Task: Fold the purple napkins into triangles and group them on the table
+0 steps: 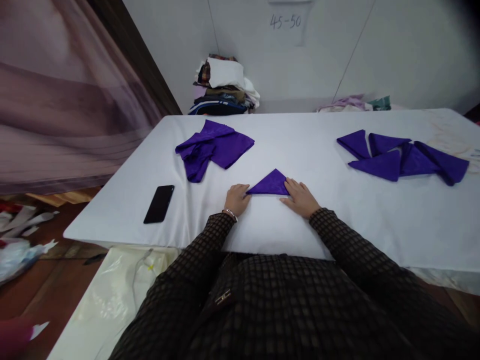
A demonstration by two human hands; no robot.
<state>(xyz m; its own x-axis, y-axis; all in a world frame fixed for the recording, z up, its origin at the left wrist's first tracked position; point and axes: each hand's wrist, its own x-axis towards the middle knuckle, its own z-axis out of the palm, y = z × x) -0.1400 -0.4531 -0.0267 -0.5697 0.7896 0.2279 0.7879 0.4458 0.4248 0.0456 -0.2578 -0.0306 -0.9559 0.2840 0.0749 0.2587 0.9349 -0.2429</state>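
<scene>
Cloth triangle [269, 185], purple and neatly folded, is lying flat on the white worktop [300, 140], near the front edge and right between the person's two hands. Long side faces the wearer, point faces the wall.

Left hand [237, 200] is at the left corner: fingers loosely curled, with thumb and forefinger close together around the tip. Can't tell from this angle if they're actually pinching it. There's a bracelet [230, 215] on that wrist. Right hand [300, 198] is on the other end, fingers mostly straight and resting on top of the fabric, thumb spread away just below the bottom edge, so it's more of a flat touch than a grip.

Further back on the left there's a loose, crumpled purple cloth [229, 146], with a black phone [159, 204] lying nearer the front. Over to the right, well apart from the hands, a bunch of folded purple pieces [414, 161] overlap each other. Behind the far edge you've got a pile of clothes [225, 92] and a handwritten "45-50" sign [287, 22] on the wall.
</scene>
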